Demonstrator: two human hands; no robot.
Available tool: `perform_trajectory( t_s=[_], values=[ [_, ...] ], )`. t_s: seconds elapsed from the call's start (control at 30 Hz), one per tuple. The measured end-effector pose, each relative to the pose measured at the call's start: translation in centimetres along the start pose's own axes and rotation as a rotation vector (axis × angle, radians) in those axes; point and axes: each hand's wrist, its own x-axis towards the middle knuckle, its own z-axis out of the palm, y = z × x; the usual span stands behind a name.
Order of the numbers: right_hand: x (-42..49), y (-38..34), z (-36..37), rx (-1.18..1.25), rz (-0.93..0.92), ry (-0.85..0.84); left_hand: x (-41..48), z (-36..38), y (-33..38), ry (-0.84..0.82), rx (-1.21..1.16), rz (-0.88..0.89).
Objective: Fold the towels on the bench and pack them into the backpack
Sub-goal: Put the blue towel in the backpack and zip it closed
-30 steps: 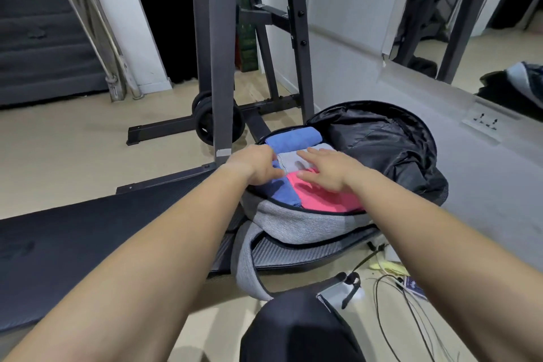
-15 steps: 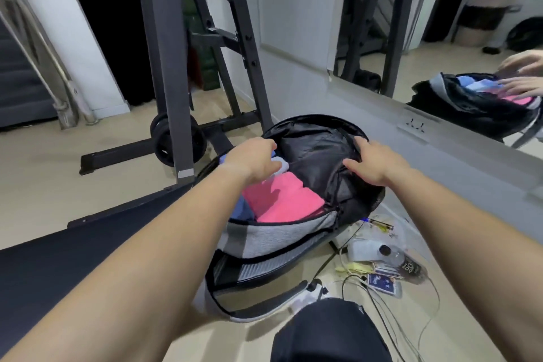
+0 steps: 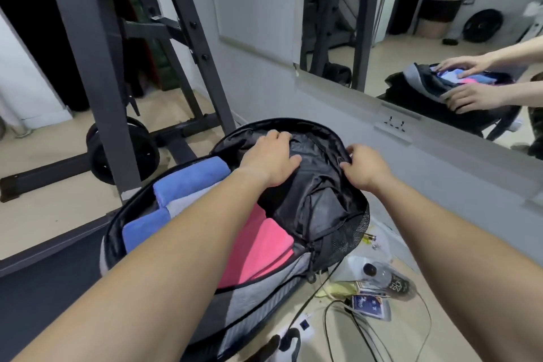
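A grey backpack (image 3: pixel 258 291) lies open on the end of the black bench (image 3: pixel 44 282). Folded towels fill its main compartment: a blue towel (image 3: pixel 191 176) at the back, a light grey towel (image 3: pixel 188 201) under it, another blue towel (image 3: pixel 144 228) in front and a pink towel (image 3: pixel 258 247) on the right. My left hand (image 3: pixel 269 157) rests flat on the black lining of the lifted flap (image 3: pixel 320 206). My right hand (image 3: pixel 365 169) pinches the flap's right rim, its fingers curled over the edge.
A dark steel rack (image 3: pixel 97 73) with a weight plate (image 3: pixel 123 153) stands behind the bench. On the floor to the right lie a plastic bottle (image 3: pixel 382 275), card boxes (image 3: pixel 368 304) and black cables (image 3: pixel 338 320). A wall mirror (image 3: pixel 440 23) reflects my hands and the bag.
My left hand left the towels and now lies on the flap lining. My right hand stays on the flap's rim. The view has come closer to the bag.
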Motion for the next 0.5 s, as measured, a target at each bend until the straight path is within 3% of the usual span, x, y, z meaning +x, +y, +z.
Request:
perform_trajectory(
  t_s=[0.2, 0.37, 0.5],
  values=[
    [-3.1, -5.5, -3.0, 0.121, -0.213, 0.137, -2.4, -3.0, -0.2, 0.075, 0.048, -0.011],
    [-7.4, -12.2, -6.2, 0.305, -0.363, 0.208, -6.2, -8.8, -1.1, 0.318, 0.051, -0.001],
    [-11.8, -18.1, -7.7, 0.350, -0.533, 0.142, -10.0, -12.8, -3.9, 0.474, 0.095, -0.024]
  ],
)
